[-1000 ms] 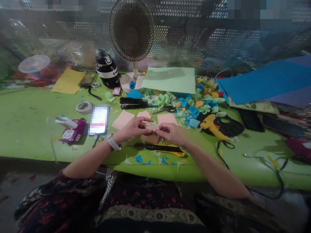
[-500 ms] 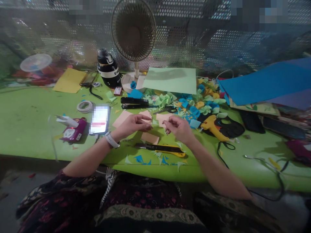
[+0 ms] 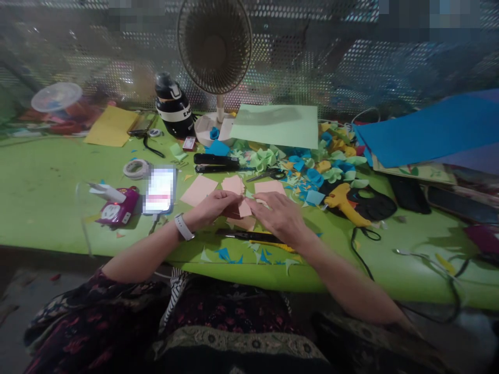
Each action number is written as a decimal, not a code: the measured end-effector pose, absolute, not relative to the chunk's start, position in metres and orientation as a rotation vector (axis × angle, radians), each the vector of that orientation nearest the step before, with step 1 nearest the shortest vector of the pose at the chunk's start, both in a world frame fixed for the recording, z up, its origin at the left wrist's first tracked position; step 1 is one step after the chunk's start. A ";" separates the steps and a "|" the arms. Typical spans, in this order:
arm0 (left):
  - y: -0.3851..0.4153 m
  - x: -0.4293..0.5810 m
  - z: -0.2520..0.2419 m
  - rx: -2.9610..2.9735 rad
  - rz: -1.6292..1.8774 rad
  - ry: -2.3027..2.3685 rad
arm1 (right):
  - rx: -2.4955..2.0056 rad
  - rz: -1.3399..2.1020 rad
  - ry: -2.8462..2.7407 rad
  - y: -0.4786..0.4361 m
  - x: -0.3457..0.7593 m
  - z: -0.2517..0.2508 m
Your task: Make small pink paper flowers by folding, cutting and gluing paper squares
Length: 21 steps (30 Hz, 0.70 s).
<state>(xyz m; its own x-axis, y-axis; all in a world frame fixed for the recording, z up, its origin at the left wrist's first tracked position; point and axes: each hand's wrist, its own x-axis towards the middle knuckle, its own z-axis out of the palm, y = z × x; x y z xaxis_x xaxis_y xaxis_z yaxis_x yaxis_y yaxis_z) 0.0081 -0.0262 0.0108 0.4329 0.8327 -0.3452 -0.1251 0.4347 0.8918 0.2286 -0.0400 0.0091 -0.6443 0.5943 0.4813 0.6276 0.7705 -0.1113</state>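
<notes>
My left hand (image 3: 213, 206) and my right hand (image 3: 277, 216) meet over the green table (image 3: 47, 192), both pinching one small pink paper piece (image 3: 244, 208) between their fingertips. A white watch sits on my left wrist. Three more pink paper squares (image 3: 198, 190) lie flat just beyond my fingers, and another pink piece lies under the hands. A yellow and black utility knife (image 3: 257, 238) rests on the table right below my hands.
A phone (image 3: 159, 190), tape roll (image 3: 135, 169), purple device (image 3: 116, 208), black stapler (image 3: 216, 162), scissors (image 3: 268, 175) and yellow glue gun (image 3: 345, 201) lie around. Folded paper flowers (image 3: 312, 166) and scraps are heaped at centre right. A fan (image 3: 214, 47), bottle (image 3: 173, 106) and blue sheets (image 3: 424, 132) stand behind.
My hands separated for a moment, then came back together; now both grip a pink paper piece lifted off the table. The right hand moved down and left.
</notes>
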 end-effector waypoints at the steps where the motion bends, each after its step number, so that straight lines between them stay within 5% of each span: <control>1: -0.027 0.008 0.012 0.929 0.700 0.923 | -0.860 -0.109 -2.449 -0.038 0.230 0.008; 21: -0.029 0.008 0.004 1.109 0.753 0.718 | -0.807 0.420 -2.001 -0.036 0.221 0.000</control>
